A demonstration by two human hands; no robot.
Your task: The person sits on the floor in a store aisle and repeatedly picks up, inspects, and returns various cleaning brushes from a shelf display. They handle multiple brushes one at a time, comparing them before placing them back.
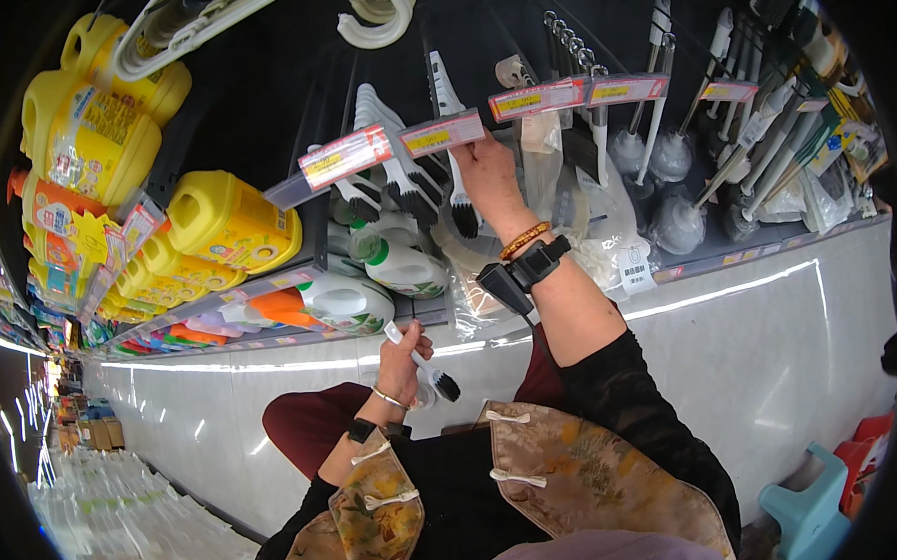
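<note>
My left hand (pixel 400 368), low before my body, is closed around a small white-handled brush (pixel 424 362) with black bristles pointing down to the right. Something clear and partly hidden shows behind that brush. Farther up, my right hand (pixel 490 174) reaches to the shelf and pinches the handle of a hanging white brush (pixel 457 182) with black bristles. A price label strip (pixel 440 133) crosses in front of its handle, just above my fingers. Left of it, several similar white brushes (pixel 396 151) hang in a row on a hook.
Yellow detergent jugs (pixel 228 218) stand on the left shelf. White bottles (pixel 399 260) lie below the brushes. Wrapped toilet brushes or plungers (pixel 677 221) fill the right side. White plastic hangers (pixel 257 18) jut out overhead. A light-blue stool (pixel 811 504) stands on the floor at right.
</note>
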